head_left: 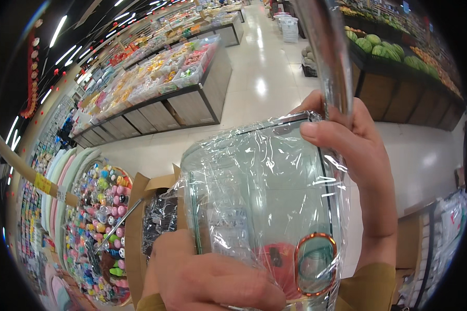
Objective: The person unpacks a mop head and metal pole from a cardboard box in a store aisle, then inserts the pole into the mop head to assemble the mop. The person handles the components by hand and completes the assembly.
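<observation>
Right in front of me is a clear, green-tinted plastic box (283, 192) in loose, shiny transparent film. An orange-rimmed oval (315, 264) marks its lower right. My right hand (355, 137) grips the upper right corner, thumb on the front face and fingers behind. A blurred, shiny metal pole (332, 52) runs down past that hand; whether the hand touches it I cannot tell. At the box's lower left, my left hand (207, 272) is closed, its curled fingers pressed against the film. Its fingertips are partly hidden. Something red shows through the lower part of the box.
Left of my hands stands an open cardboard box (136, 243) with dark wrapped items. Beyond it hangs a rack of colourful small toys (101, 217). Ahead are display bins of packaged goods (161, 78), with watermelons (386, 49) at the far right. A shiny tiled floor (257, 67) runs between them.
</observation>
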Action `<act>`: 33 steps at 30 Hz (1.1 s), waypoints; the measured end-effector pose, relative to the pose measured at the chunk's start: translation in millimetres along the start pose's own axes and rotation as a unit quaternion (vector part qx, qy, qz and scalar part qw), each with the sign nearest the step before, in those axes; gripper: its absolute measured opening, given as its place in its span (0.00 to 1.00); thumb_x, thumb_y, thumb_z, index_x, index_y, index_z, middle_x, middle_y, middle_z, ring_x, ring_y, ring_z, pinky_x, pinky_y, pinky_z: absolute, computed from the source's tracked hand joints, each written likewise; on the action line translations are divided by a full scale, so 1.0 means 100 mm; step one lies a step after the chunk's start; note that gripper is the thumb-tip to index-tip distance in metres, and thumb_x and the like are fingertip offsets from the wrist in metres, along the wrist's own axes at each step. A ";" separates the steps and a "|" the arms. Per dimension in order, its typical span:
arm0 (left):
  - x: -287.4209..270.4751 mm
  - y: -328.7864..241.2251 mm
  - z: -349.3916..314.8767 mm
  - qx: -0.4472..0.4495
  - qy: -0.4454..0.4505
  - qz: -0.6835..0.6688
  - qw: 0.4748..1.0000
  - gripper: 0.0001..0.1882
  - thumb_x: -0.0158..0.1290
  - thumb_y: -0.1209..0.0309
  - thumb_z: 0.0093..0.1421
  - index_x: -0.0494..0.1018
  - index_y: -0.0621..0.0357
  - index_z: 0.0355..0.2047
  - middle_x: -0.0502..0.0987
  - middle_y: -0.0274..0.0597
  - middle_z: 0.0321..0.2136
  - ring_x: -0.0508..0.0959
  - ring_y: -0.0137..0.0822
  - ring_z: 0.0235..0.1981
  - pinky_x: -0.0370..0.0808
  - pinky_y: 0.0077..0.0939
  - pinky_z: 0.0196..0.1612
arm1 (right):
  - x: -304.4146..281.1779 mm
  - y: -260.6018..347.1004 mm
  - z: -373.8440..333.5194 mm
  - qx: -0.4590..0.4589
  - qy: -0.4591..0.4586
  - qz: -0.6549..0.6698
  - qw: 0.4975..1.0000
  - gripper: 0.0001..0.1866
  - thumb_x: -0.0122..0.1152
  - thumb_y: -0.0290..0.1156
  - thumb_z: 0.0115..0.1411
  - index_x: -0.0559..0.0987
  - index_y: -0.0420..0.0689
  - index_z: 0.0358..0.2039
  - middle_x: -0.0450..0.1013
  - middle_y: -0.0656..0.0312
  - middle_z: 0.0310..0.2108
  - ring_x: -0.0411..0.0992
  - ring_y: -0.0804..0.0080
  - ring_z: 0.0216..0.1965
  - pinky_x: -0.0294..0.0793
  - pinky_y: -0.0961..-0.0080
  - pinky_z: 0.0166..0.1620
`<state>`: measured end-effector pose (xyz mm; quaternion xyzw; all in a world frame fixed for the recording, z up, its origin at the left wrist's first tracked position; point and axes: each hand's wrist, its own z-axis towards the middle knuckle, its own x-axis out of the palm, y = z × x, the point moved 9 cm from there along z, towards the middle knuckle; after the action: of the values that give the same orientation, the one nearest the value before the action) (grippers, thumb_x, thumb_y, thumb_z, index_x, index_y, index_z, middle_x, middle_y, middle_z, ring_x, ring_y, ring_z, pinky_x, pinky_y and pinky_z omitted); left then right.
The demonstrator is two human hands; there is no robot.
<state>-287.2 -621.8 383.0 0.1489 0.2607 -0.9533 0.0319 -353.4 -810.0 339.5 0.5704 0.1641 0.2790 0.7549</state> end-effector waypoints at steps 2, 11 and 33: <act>-0.03 0.01 -0.04 0.089 -0.025 -0.021 0.995 0.02 0.60 0.76 0.48 0.78 0.60 0.22 0.74 0.42 0.19 0.73 0.30 0.14 0.66 0.18 0.14 | 0.02 0.05 -0.03 0.009 -0.021 0.013 1.000 0.13 0.63 0.33 0.50 0.76 0.39 0.33 0.66 0.69 0.20 0.63 0.84 0.22 0.59 0.83 0.28; -0.05 0.01 -0.18 0.194 0.039 -0.106 0.975 0.04 0.60 0.73 0.49 0.78 0.61 0.23 0.75 0.46 0.21 0.74 0.33 0.16 0.68 0.18 0.16 | 0.15 0.10 0.03 -0.005 0.049 -0.057 0.997 0.16 0.60 0.30 0.46 0.75 0.35 0.34 0.70 0.64 0.24 0.65 0.82 0.26 0.62 0.85 0.30; -0.10 0.03 -0.26 0.084 0.034 -0.099 0.991 0.06 0.60 0.73 0.49 0.78 0.65 0.23 0.73 0.44 0.18 0.73 0.34 0.16 0.69 0.22 0.18 | 0.30 0.17 -0.17 -0.049 -0.136 -0.040 0.989 0.16 0.57 0.34 0.48 0.74 0.37 0.36 0.69 0.65 0.25 0.66 0.82 0.26 0.64 0.86 0.32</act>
<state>-270.0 -611.0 363.5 0.1568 0.1939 -0.9647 -0.0841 -343.5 -775.4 352.7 0.5581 0.0689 0.1760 0.8079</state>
